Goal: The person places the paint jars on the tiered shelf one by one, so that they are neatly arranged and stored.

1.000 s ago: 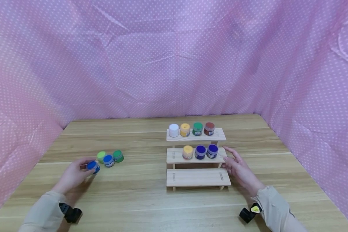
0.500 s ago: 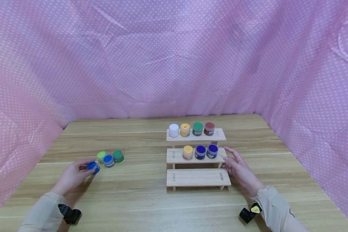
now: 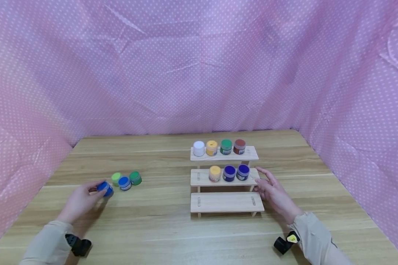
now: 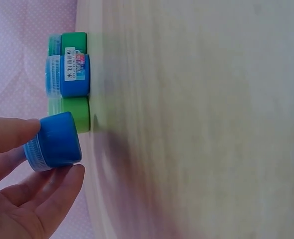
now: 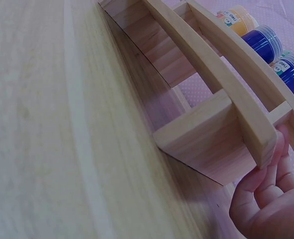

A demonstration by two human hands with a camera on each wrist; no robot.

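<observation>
My left hand (image 3: 80,201) pinches a blue paint jar (image 4: 60,139) between thumb and fingers. In the left wrist view the jar tilts and seems slightly off the table. Just beyond it stand a light green jar (image 3: 116,178), another blue jar (image 3: 124,183) and a dark green jar (image 3: 135,178). At the right end of a three-step wooden rack (image 3: 227,203), my right hand (image 3: 274,193) touches the steps' ends with loosely bent fingers (image 5: 271,181). Part of those fingers is hidden behind the wood in the right wrist view.
White (image 3: 199,149), yellow (image 3: 211,148), green (image 3: 226,147) and brown (image 3: 239,147) jars stand on the top step. On the middle step are a pale orange jar (image 3: 214,174) and two purple-blue jars (image 3: 229,173). A pink dotted cloth (image 3: 199,73) hangs behind the table.
The blue jar in my left hand has tilted and shifted slightly left and up. My left hand has moved a little with it. My right hand stays at the rack.
</observation>
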